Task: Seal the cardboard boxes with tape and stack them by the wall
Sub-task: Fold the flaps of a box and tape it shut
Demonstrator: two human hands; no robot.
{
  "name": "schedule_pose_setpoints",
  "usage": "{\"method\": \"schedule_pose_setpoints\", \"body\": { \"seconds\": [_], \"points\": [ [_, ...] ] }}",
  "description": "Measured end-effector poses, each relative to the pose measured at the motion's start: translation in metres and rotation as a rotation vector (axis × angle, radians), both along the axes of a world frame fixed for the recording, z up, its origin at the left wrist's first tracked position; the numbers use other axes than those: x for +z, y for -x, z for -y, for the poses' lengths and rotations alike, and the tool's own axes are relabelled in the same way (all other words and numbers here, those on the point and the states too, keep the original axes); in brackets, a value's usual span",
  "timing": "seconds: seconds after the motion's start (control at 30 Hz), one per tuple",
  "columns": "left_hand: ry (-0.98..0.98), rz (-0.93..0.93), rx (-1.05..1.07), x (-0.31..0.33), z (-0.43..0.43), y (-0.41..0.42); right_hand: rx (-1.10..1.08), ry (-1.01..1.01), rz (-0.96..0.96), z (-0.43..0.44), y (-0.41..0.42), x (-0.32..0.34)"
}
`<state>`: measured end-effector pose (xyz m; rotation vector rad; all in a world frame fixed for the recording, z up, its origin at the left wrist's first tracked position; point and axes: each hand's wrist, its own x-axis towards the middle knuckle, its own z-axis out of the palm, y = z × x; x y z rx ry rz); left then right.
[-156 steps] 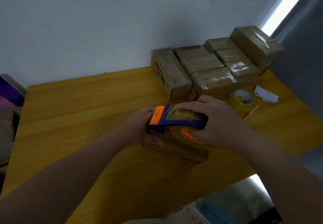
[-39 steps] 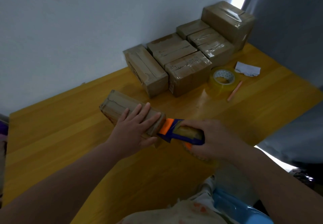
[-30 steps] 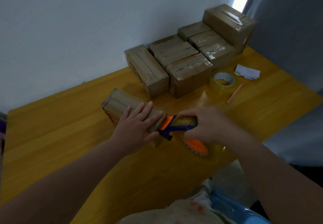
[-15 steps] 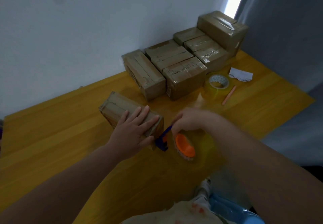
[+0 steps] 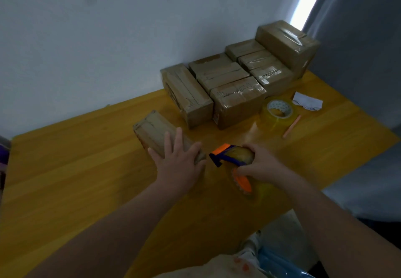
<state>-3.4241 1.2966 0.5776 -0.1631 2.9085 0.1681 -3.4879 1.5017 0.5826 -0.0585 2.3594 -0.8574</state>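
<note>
Left hand (image 5: 176, 164) is laid flat, fingers spread, on the cardboard box (image 5: 156, 132) on the table (image 5: 65, 169). Right hand (image 5: 260, 164) is clenched around the tape dispenser (image 5: 230, 156), just beside the box's near end.

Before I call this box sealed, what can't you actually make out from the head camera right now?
- Box: its near end, where the tape would finish, is covered by the left hand.
- Tape dispenser: blurred and partly wrapped by the right hand; a cut strip cannot be told.
- Stacked boxes: their wall-facing sides are hidden.
- Paper scrap: any print is too small.
</note>
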Motion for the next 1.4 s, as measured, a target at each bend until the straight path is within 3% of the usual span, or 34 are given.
{"method": "schedule_pose_setpoints", "body": {
  "seconds": [0.1,0.2,0.37,0.47,0.73,1.1,1.2,1.3,1.33,1.4],
  "points": [
    [-0.035,0.049,0.048,-0.002,-0.003,0.0,-0.033,0.065,-0.029,-0.005,-0.011,-0.017],
    [0.011,0.035,-0.036,-0.002,0.005,-0.003,-0.068,0.063,-0.03,-0.01,-0.017,-0.025],
    [0.076,0.1,-0.252,0.005,0.022,-0.003,-0.06,-0.188,-0.061,-0.012,-0.015,-0.025],
    [0.129,0.131,-0.369,0.011,0.031,0.001,-0.054,-0.235,-0.129,-0.012,-0.018,-0.03],
    [0.097,0.124,-0.448,0.008,0.047,-0.003,-0.099,-0.031,-0.152,-0.025,-0.024,-0.028],
    [0.056,0.144,-0.418,0.009,0.057,-0.008,-0.068,0.239,-0.35,-0.018,-0.032,0.024],
    [-0.094,0.144,-0.29,0.019,0.063,-0.013,-0.022,0.318,-0.388,-0.013,-0.036,0.032],
    [-0.407,-0.146,-0.025,0.036,0.055,-0.023,0.006,0.366,-0.418,-0.007,-0.04,0.036],
    [-0.565,-0.221,0.122,0.042,0.051,-0.027,0.013,0.371,-0.427,-0.005,-0.041,0.036],
    [-1.034,-0.149,0.462,0.054,0.042,-0.032,0.034,0.389,-0.455,-0.001,-0.044,0.037]
  ]
}}
